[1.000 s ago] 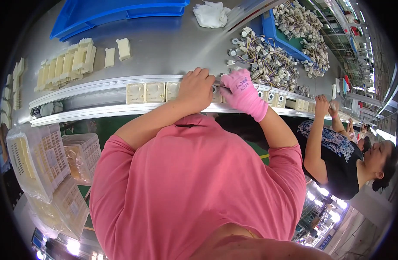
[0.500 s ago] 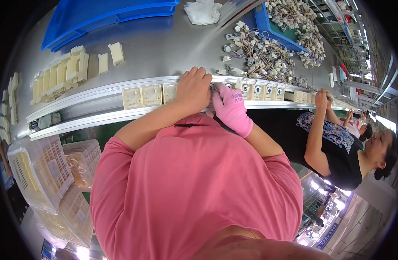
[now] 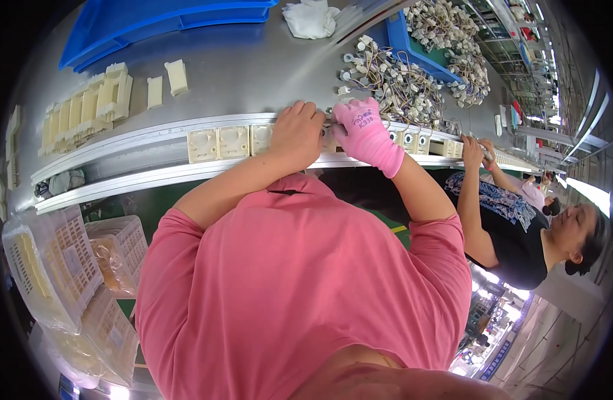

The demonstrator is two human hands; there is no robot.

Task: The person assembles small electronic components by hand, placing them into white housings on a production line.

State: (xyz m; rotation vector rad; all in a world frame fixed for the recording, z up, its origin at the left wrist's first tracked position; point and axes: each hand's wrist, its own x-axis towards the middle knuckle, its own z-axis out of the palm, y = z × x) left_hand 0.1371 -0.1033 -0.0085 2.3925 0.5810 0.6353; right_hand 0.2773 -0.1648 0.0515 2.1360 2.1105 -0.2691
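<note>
Hands met over the conveyor rail (image 3: 153,143), both curled down on one cream square housing (image 3: 328,137) mostly hidden beneath them. Left hand (image 3: 296,133), bare, fingers bent and pressing on the piece; right hand (image 3: 366,133), in a pink glove, pinched closed at its edge, whether on a small part I could not tell. Step looked like seating something into the housing; the next move would call for steady downward pressure. Housing lay flat, open face up, its row running along the rail. Like housings (image 3: 220,142) sat just left; wired parts (image 3: 393,77) lay heaped beyond; a co-worker's hand (image 3: 472,148) worked farther right.
</note>
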